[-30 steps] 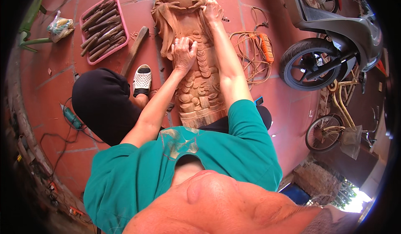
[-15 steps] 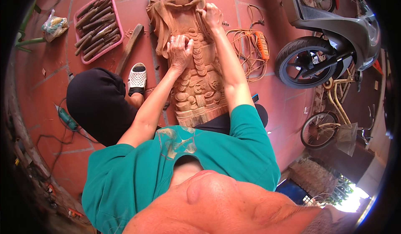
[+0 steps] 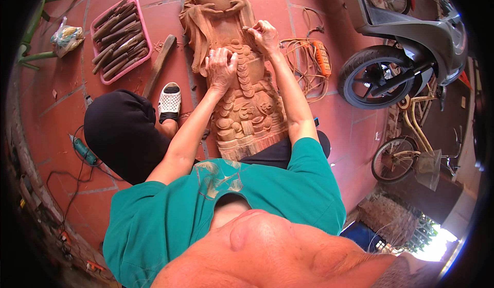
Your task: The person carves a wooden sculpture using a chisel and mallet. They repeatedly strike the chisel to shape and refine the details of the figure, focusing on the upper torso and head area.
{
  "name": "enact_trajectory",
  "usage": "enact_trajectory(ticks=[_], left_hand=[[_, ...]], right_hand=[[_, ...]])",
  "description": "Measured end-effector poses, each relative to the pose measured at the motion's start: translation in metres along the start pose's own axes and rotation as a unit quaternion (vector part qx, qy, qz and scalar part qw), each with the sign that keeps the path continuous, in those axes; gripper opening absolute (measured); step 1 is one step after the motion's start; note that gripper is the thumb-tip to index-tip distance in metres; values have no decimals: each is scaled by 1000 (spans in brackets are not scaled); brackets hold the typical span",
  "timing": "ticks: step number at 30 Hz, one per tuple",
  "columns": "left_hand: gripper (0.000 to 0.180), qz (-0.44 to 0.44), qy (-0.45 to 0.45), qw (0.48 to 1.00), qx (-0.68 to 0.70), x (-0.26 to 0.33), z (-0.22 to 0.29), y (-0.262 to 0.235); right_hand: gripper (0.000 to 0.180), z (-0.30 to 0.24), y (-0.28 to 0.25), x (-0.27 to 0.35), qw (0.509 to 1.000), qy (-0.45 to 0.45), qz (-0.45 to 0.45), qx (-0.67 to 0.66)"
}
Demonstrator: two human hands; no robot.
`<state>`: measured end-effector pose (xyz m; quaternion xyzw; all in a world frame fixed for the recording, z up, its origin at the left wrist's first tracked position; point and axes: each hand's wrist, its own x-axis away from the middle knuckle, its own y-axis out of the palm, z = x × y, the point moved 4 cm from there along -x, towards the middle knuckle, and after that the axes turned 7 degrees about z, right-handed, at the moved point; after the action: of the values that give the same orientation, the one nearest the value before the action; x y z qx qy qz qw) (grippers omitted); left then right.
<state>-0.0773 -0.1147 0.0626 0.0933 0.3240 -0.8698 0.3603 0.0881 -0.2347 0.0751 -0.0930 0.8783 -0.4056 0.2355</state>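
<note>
Drawn back nearer along the carving since a second ago: right hand (image 3: 265,37), with left hand (image 3: 221,71) in nearly the same spot.

Nearest, teal shirt (image 3: 278,187) and dark trouser leg (image 3: 121,133). Just beyond, lying lengthwise between the legs, carved wooden figure (image 3: 248,114), base near, upper part far. Across its middle, left hand palm down, fingers bent and slightly parted; cannot tell whether anything sits beneath. Farther up, at its right side, right hand with thumb and fingertips drawn together against the wood; cannot tell whether pinching something small.

To the left, green tool (image 3: 84,151) with dark cable, then white clog (image 3: 169,102) and wooden bar (image 3: 158,66). Farther left, pink basket (image 3: 145,28), filled with dark, wooden, stick-like tools (image 3: 119,38) laid side by side. Beyond, clear plastic bag (image 3: 67,37), contents pale and yellowish, hard to tell, just beside green chair (image 3: 41,56).

Underneath everything, red tiled floor (image 3: 355,149) with grey joints, bits of debris on the left. To the right of the carving, orange power strip (image 3: 322,58) and tangled cord (image 3: 296,42). Along the right side, bicycle (image 3: 395,159) nearer, grey motorbike (image 3: 422,43) farther.
</note>
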Motion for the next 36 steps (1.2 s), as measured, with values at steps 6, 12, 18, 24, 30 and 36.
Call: enact_trajectory(ticks=[6, 12, 18, 24, 30, 36], left_hand=[[17, -18, 8, 1000, -5, 1, 3, 0], [17, -13, 6, 1000, -18, 2, 1, 1], [17, -16, -5, 1000, -13, 1, -1, 2], [18, -16, 4, 1000, -9, 3, 1, 3], [17, -1, 24, 1000, -18, 5, 0, 7], [17, 0, 1, 1000, -13, -3, -2, 2]], right_hand=[[26, 20, 25, -39, 993, 25, 112, -10], [21, 26, 36, -49, 984, 131, 68, -100], [22, 46, 23, -17, 982, 136, -18, -132], [25, 28, 36, -47, 991, 103, 69, -44], [24, 38, 41, -52, 993, 60, 96, -46], [25, 22, 15, -10, 986, 103, 47, -124]])
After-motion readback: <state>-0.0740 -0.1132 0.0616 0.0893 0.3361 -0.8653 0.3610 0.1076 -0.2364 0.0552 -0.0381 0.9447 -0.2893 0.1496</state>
